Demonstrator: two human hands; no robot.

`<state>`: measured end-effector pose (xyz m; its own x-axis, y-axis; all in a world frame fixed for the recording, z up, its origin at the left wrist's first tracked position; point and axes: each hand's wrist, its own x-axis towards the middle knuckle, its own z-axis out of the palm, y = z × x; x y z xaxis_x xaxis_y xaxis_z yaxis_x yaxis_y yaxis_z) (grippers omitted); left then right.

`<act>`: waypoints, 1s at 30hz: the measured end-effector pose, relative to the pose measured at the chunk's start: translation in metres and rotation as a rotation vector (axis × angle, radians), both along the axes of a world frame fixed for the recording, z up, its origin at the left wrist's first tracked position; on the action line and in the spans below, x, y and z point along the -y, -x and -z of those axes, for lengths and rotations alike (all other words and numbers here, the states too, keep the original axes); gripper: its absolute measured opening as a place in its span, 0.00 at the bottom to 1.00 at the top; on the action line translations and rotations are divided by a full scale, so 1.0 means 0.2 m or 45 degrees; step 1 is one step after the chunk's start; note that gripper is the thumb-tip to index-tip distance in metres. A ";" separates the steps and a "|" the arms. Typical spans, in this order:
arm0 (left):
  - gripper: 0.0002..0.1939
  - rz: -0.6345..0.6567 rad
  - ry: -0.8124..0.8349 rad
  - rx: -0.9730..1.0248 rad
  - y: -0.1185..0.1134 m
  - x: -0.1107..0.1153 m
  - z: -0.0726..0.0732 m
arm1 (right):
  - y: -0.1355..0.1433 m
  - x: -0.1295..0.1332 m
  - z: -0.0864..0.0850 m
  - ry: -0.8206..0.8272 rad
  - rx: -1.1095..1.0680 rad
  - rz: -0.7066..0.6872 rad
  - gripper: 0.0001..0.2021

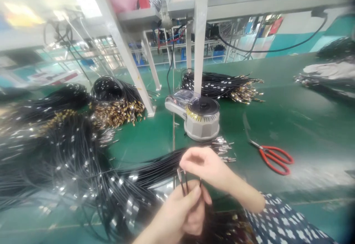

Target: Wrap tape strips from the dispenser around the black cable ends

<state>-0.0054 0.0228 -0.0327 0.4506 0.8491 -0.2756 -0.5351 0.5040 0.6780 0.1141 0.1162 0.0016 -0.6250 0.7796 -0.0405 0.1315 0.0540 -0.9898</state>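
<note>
My left hand (188,209) is closed around a few thin black cables (186,187), whose ends stick up above the thumb. One of the ends has a pale tip. Just above it, my right hand (206,164) pinches with thumb and forefinger at a cable end; the tip between the fingers is too small to make out fully. Behind both hands lies a long bundle of black cables (158,168) with silvery ends pointing right. Below my hands, more dark cables with brownish ends (233,225) show, partly hidden.
A round grey-white tape dispenser (202,125) stands on the green table (313,118). Red-handled scissors (274,157) lie to the right. Cable heaps with golden ends (118,112) fill the left, another bundle (219,86) lies behind. Metal shelf posts (200,33) rise from the table.
</note>
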 end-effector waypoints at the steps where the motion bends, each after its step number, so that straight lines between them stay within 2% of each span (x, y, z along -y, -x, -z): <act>1: 0.14 -0.028 -0.009 -0.001 0.00 0.00 0.02 | -0.01 -0.01 0.00 -0.002 0.023 -0.028 0.06; 3: 0.12 -0.079 -0.060 0.019 -0.01 0.00 0.07 | -0.04 -0.06 -0.02 -0.072 0.049 -0.074 0.07; 5: 0.12 -0.113 -0.113 0.068 -0.02 -0.01 0.11 | -0.08 -0.16 -0.06 -0.329 0.078 0.029 0.09; 7: 0.13 -0.115 -0.154 0.105 -0.02 -0.03 0.13 | -0.13 -0.30 -0.10 -0.770 0.174 0.431 0.12; 8: 0.13 -0.106 -0.172 0.114 -0.02 -0.03 0.14 | -0.14 -0.38 -0.11 -0.964 0.279 0.574 0.13; 9: 0.13 -0.092 -0.184 0.115 -0.01 -0.04 0.14 | -0.15 -0.45 -0.12 -1.094 0.386 0.644 0.13; 11: 0.13 -0.068 -0.190 0.103 -0.01 -0.04 0.13 | -0.15 -0.56 -0.13 -1.160 0.427 0.640 0.12; 13: 0.13 -0.061 -0.171 0.077 0.00 -0.04 0.12 | -0.13 -0.62 -0.14 -1.173 0.432 0.615 0.10; 17: 0.14 -0.069 -0.146 0.065 0.01 -0.04 0.10 | -0.12 -0.55 -0.14 -1.196 0.360 0.660 0.09; 19: 0.14 -0.078 -0.135 0.077 0.01 -0.03 0.09 | -0.13 -0.48 -0.12 -1.028 0.224 0.706 0.08; 21: 0.14 -0.087 -0.128 0.085 0.00 -0.03 0.08 | -0.13 -0.42 -0.10 -0.522 0.011 0.696 0.08; 23: 0.14 -0.094 -0.122 0.085 0.00 -0.03 0.08 | -0.12 -0.38 -0.06 -0.172 -0.064 0.629 0.11; 26: 0.14 -0.099 -0.107 0.072 0.00 -0.03 0.07 | -0.09 -0.38 -0.01 0.071 -0.083 0.562 0.13; 30: 0.13 -0.094 -0.110 0.079 0.00 -0.03 0.08 | -0.04 -0.40 -0.01 0.280 -0.171 0.563 0.15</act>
<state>-0.0045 0.0289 -0.0478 0.4003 0.8999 -0.1732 -0.6109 0.4029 0.6815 0.1215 0.1967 0.0027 -0.2482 0.9527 -0.1753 -0.0343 -0.1895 -0.9813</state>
